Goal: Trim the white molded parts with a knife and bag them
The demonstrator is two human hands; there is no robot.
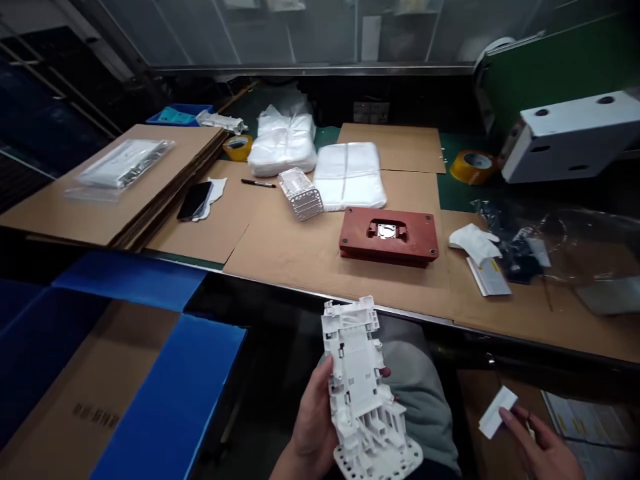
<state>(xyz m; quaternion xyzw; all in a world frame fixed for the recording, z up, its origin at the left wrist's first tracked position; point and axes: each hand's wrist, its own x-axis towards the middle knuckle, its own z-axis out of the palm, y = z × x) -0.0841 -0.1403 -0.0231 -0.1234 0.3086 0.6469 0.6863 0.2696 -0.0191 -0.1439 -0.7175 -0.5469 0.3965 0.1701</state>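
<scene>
My left hand [314,417] is wrapped round a long white molded plastic housing [357,373], which has clips and ribs along its sides and a wide perforated end towards me. It is held up over my lap, in front of the table edge. Lower right, my right hand [543,447] pinches a small white rectangular plastic piece [498,412] between thumb and fingers. Beneath that hand lie white pieces with yellow marks [583,413] in a brown carton [470,393]. A red-brown block fixture [389,237] with a metal insert rests on the cardboard-covered table.
Behind the fixture are another white plastic part [303,193], stacked white bags [347,175], a pen [258,183] and tape rolls [473,167]. Cardboard sheets [65,207] and a phone [195,201] lie left. A blue-edged box [170,393] stands lower left; clear plastic wrap [590,240] lies right.
</scene>
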